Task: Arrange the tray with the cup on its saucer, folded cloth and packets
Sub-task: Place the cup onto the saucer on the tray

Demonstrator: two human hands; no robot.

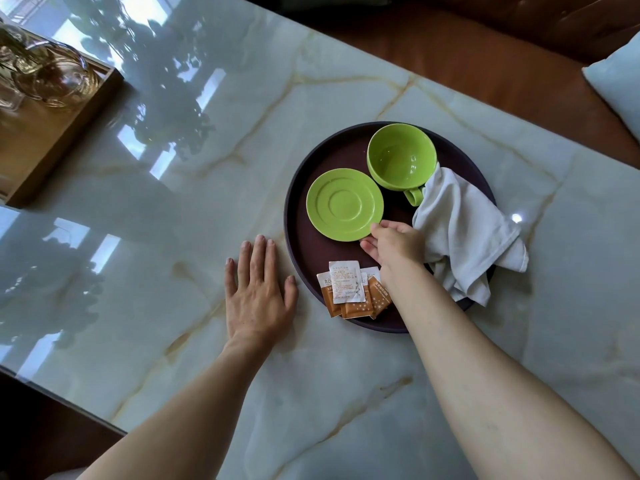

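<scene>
A round dark brown tray (304,251) lies on the marble table. On it, a green saucer (344,205) sits at the left, and a green cup (400,155) stands apart from it toward the back, directly on the tray. A white cloth (464,233) lies crumpled over the tray's right rim, touching the cup's handle. Several orange and white packets (349,291) overlap at the tray's near edge. My right hand (394,244) pinches the saucer's near right rim. My left hand (258,289) lies flat on the table, fingers spread, just left of the tray.
A wooden tray (69,133) holding glassware (52,77) stands at the far left of the glossy marble table (173,220). A brown leather sofa (485,57) with a pale cushion (616,81) runs along the far side. The table's near left edge drops off.
</scene>
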